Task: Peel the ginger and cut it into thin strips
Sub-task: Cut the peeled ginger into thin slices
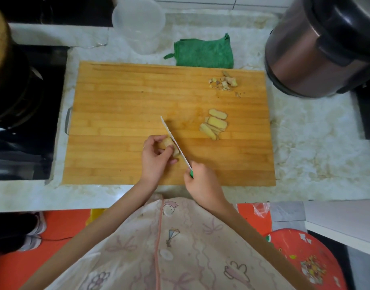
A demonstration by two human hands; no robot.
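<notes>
Here, ginger (167, 143) lies within the left grip (153, 159) (knife (176, 144) touching).

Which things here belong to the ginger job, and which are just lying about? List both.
In use: ginger held by left hand, knife in right hand, cutting board, slices, peelings.
Lying about: green cloth, plastic tub, cooker.
</notes>
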